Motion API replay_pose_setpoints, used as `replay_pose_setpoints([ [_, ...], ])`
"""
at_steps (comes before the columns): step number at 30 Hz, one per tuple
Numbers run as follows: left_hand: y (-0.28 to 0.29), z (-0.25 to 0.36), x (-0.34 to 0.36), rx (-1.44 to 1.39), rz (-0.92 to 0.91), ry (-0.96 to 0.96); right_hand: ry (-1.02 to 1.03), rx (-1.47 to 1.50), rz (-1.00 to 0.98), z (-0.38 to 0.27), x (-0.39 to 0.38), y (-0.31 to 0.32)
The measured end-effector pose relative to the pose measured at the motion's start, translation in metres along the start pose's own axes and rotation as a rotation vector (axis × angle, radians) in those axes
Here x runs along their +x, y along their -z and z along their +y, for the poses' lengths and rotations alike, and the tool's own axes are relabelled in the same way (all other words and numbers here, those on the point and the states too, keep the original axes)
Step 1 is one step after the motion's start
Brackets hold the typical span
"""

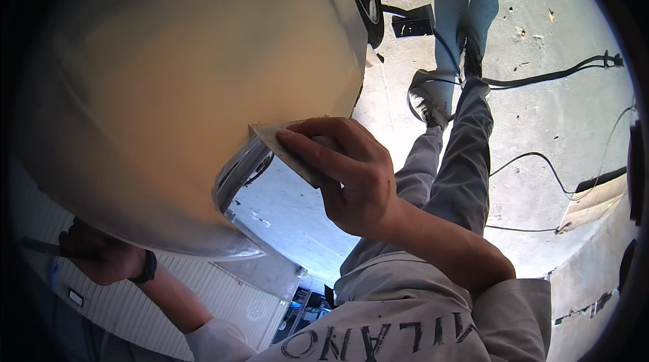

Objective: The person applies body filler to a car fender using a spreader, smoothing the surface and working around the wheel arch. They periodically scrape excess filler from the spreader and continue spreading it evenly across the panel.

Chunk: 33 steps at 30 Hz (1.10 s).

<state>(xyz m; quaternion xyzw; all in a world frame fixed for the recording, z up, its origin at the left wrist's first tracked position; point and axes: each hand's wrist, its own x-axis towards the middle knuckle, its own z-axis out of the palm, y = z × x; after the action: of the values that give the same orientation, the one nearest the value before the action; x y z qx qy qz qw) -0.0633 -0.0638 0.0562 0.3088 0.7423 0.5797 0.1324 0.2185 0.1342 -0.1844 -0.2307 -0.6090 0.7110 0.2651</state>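
Observation:
A large car body panel [182, 58], coated in beige with cloudy grey patches, fills the upper left. Near its lower right edge is a curved cut-out [236, 173] with a bare greyish rim. My right hand [358, 173] is closed around a flat, stiff grey-beige piece [292, 152], possibly folded sandpaper or a spreader. Its far end rests against the panel just above the cut-out, with beige crumbs along the edge. My left hand [101, 254], in shadow below the panel's lower left edge, has a dark wristband and appears closed around a dark strip [40, 247].
A car wheel [370, 7] stands at the top beside a black box-like piece [414, 22]. Black cables [547, 83] run over the concrete floor [534, 125], one passing near my shoes [429, 105]. A ribbed white shutter [203, 294] is at the lower left.

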Motion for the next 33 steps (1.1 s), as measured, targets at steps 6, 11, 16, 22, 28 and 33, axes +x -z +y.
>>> replay_pose_setpoints([
  [6,-0.012,-0.007,-0.005,0.744,0.091,-0.263,-0.427,-0.039,0.096,0.034,-0.004,0.039],
  [11,-0.015,-0.006,-0.003,0.979,-0.016,-0.405,-0.688,-0.221,0.077,0.084,0.026,0.053],
  [16,-0.008,-0.003,-0.004,0.704,0.021,-0.299,-0.601,-0.172,0.11,0.077,0.033,0.036],
  [22,-0.005,-0.003,-0.005,0.894,-0.06,-0.422,-0.472,-0.098,0.083,0.021,0.017,0.01],
  [28,-0.002,-0.004,-0.001,0.666,-0.034,-0.323,-0.174,-0.087,0.152,-0.008,-0.013,-0.021],
  [33,-0.001,-0.003,0.002,0.534,-0.016,-0.234,-0.116,-0.07,0.089,-0.005,-0.03,-0.01],
])
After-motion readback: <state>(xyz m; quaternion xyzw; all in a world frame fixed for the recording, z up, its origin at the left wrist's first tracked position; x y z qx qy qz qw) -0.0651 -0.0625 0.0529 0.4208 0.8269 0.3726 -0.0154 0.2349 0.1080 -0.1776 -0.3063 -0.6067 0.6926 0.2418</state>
